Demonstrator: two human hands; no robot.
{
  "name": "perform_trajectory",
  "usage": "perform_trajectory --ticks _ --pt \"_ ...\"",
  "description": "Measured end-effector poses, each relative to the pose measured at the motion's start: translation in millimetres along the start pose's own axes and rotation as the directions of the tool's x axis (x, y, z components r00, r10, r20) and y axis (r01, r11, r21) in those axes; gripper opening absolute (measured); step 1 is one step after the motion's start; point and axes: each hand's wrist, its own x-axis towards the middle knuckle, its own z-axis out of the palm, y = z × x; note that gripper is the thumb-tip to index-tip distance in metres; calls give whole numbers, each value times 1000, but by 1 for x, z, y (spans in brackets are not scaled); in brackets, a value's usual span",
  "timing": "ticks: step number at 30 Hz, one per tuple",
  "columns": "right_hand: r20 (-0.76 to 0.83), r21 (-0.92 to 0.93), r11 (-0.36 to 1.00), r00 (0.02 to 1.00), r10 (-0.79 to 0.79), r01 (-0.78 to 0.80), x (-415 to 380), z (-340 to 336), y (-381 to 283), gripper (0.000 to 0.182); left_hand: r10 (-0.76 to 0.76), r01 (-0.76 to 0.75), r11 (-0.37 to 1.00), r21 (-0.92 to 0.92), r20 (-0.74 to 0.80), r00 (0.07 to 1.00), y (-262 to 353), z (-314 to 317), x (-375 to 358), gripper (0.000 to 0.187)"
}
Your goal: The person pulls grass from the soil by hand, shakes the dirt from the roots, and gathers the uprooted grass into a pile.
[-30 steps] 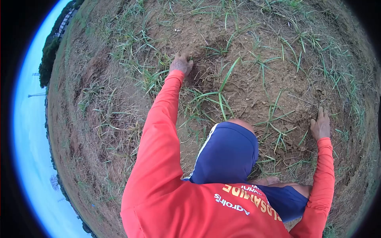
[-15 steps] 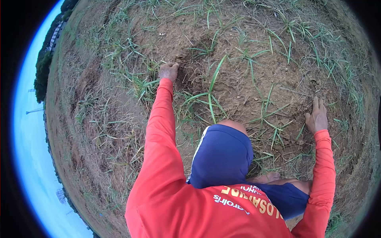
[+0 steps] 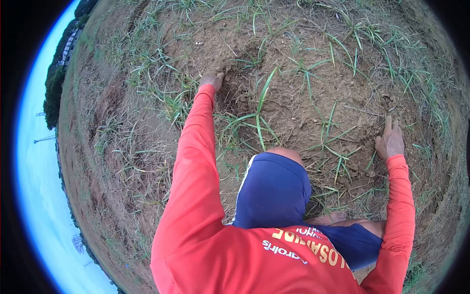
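Note:
My left hand (image 3: 211, 80) is at the soil beside a dug, darker hollow (image 3: 234, 90), with green grass blades just to its left. Its fingers are mostly hidden, so what they hold, if anything, cannot be made out. On the right, my right hand (image 3: 390, 141) rests on the brown ground (image 3: 352, 88) with its fingers stretched out and nothing in them. Between my hands grow several grass tufts, one of them with long bright blades (image 3: 259, 115) close to my knee.
My bent leg in blue shorts (image 3: 274, 191) fills the lower middle, and a bare foot (image 3: 330, 218) lies right of it. More green grass (image 3: 171, 105) spreads at the left. Trees (image 3: 54, 93) and sky (image 3: 36, 171) show at the far left edge.
My left hand has moved slightly up and its fingers are more hidden. My right hand has shifted a little upward and stays on the ground.

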Motion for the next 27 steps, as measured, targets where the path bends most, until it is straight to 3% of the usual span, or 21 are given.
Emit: perform_trajectory --ticks 3,6,10,12,14,17,18,19,21,22,23,24,26,27 --pt "13 26 1000 1000 12 -12 -1 -3 0 84 136 -121 984 127 -114 984 -23 24 10 49" --pt "-2 29 1000 1000 0 0 -3 -2 2 84 -23 45 996 76 -267 963 21 13 -29 48" --pt "-13 43 999 1000 9 -9 -3 -1 5 85 -15 -47 994 -100 -540 841 33 4 -37 46" --pt "-17 50 999 1000 -2 3 -3 2 3 85 -39 -158 942 -296 -562 826 42 -39 -33 45" --pt "13 19 1000 1000 0 0 -1 0 -3 85 -53 -136 897 -421 -407 912 34 -79 -32 44" --pt "22 4 1000 1000 16 -16 -3 -2 1 85 -199 52 964 -259 -580 790 -27 -106 -24 43" --pt "15 4 1000 1000 -12 12 -3 1 6 85 -39 -46 994 -101 -707 706 -47 -91 -36 34" --pt "-2 8 999 999 -45 45 -1 4 7 85 -43 158 985 68 -790 611 -48 -70 -52 34" --pt "-24 -17 999 999 -46 45 2 8 8 85 -5 146 980 136 -716 698 -26 -47 -86 35" --pt "-28 -34 998 998 -47 46 1 10 9 85 51 -56 998 5 -527 848 -10 -37 -108 37" --pt "-20 -30 998 998 -55 54 1 12 9 85 1 -65 981 -184 -330 944 29 -25 -138 37" --pt "-15 -26 998 998 -60 59 2 12 10 85 0 -37 973 -228 -163 987 58 -6 -158 46" --pt "-5 -4 998 998 -57 57 2 10 10 84 -74 73 945 -320 9 997 92 43 -176 55" --pt "1 12 999 999 -51 51 1 7 7 84 -67 74 968 -238 38 997 101 56 -178 59"
